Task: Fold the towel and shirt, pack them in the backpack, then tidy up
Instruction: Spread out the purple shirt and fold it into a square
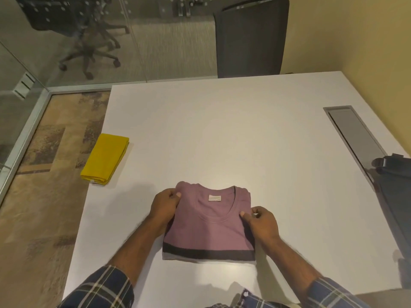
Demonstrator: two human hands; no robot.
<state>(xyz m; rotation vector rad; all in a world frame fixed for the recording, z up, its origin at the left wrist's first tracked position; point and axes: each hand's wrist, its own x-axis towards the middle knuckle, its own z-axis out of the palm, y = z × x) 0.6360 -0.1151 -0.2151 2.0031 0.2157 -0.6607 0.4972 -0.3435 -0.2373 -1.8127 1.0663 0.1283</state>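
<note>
Mauve shirt (208,227) apparently pinched between both hands.

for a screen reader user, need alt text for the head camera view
Both hands, left and right, pinch the sides of a folded mauve shirt on a white table. A folded yellow towel lies at the table's left edge; a dark backpack sits at the right.
</note>
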